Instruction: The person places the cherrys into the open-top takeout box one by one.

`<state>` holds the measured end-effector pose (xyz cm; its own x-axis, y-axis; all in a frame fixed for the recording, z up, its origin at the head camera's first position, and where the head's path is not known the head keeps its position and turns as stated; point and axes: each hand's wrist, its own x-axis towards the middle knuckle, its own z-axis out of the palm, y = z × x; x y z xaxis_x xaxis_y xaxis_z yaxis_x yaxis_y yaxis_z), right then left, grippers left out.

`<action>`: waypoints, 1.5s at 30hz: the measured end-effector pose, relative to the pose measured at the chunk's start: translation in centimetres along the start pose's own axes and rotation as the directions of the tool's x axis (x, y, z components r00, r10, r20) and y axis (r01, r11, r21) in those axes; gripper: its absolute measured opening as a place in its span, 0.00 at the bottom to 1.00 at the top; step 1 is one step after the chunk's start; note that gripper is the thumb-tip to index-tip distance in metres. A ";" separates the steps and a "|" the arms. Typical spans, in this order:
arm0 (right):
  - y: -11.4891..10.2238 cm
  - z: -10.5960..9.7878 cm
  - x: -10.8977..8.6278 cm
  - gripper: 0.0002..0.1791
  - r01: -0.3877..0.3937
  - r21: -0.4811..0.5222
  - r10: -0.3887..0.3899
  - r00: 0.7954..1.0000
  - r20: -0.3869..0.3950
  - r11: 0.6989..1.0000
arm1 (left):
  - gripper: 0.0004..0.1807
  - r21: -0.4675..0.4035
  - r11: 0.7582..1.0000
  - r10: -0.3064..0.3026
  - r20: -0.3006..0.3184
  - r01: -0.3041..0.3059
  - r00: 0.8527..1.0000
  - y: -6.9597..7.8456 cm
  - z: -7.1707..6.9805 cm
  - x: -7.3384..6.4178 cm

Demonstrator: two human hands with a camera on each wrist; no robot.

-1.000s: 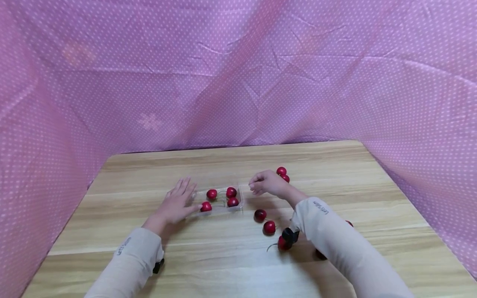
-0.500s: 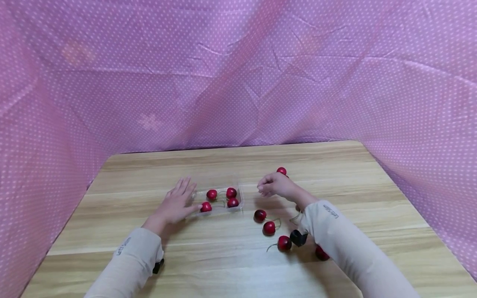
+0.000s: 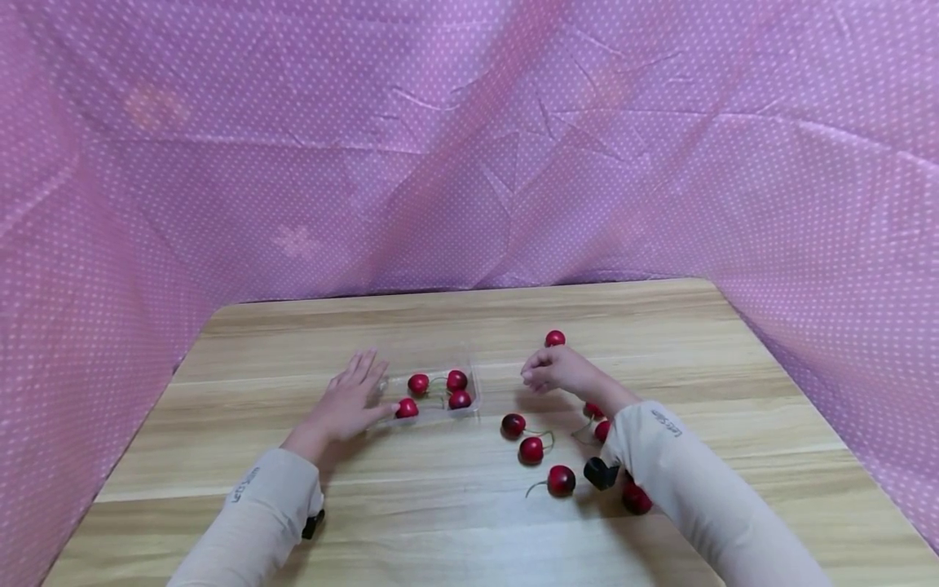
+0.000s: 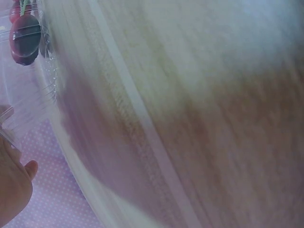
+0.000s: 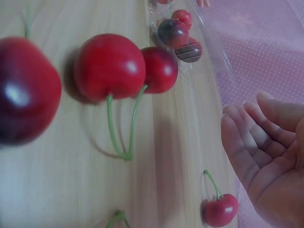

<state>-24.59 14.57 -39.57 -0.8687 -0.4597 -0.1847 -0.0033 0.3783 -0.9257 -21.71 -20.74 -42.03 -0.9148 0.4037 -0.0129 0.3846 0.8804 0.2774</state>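
My left hand lies with spread fingers at the left end of a clear plastic box, thumb beside a red cherry inside it. Several cherries with green stems sit in this box, among them a dark red one. To the right of the box, my right hand hovers over the table, fingers loosely bent and nothing in them; the right wrist view shows its bare palm. Past that hand is a loose cherry, partly covered by it. Nearer lie two cherries joined at their stems.
A single cherry lies toward the front of the wooden table. More cherries are partly hidden by the right sleeve and wrist camera. A pink dotted cloth hangs around the table's back and sides.
My right hand has drawn away from the box, to the right and slightly nearer, uncovering cherries by the wrist. The left hand and the box have stayed put.
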 end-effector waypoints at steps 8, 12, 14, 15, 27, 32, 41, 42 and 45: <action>0.5 -0.8 -0.9 0.14 -0.024 -0.015 0.024 1.000 0.006 1.000 | 0.43 -0.005 1.000 0.003 -0.010 -0.003 1.000 0.2 -0.1 0.1; 0.8 -1.0 -1.6 0.15 -0.023 0.001 0.023 1.000 -0.007 1.000 | 0.43 -0.006 1.000 0.001 -0.011 -0.001 1.000 0.3 -0.2 0.1; 1.0 -1.1 -1.9 0.15 -0.022 0.005 0.022 1.000 -0.015 1.000 | 0.43 -0.004 1.000 0.000 -0.012 0.000 1.000 0.3 -0.2 0.1; 1.1 -1.2 -2.0 0.15 -0.022 0.005 0.022 1.000 -0.018 1.000 | 0.43 -0.001 1.000 -0.001 -0.012 0.001 1.000 0.3 -0.2 0.1; 1.9 -2.1 -3.9 0.16 -0.052 0.031 0.054 0.996 -0.069 0.998 | 0.43 0.009 1.000 -0.005 0.000 0.005 1.000 0.3 -0.2 0.1; 2.2 -2.3 -4.5 0.17 -0.036 0.087 0.043 0.996 -0.083 0.996 | 0.43 0.008 1.000 -0.006 0.002 0.006 1.000 0.4 -0.2 0.2; 2.7 -3.2 -5.5 0.19 -0.040 0.107 0.049 0.995 -0.083 0.993 | 0.43 0.005 1.000 -0.015 0.004 0.015 1.000 0.6 -0.1 0.2; 2.7 -3.3 -5.7 0.19 -0.040 0.110 0.049 0.995 -0.082 0.993 | 0.43 0.005 1.000 -0.015 0.004 0.015 1.000 0.6 -0.1 0.2; 2.9 -3.7 -6.2 0.19 -0.039 0.110 0.048 0.996 -0.076 0.993 | 0.43 0.001 1.000 -0.014 0.003 0.014 1.000 0.6 0.0 0.2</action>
<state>-21.07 21.50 -39.88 -0.9028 -0.3789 -0.2033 0.0853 0.3056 -0.9483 -21.67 -20.09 -41.88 -0.9198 0.3918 -0.0202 0.3715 0.8865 0.2759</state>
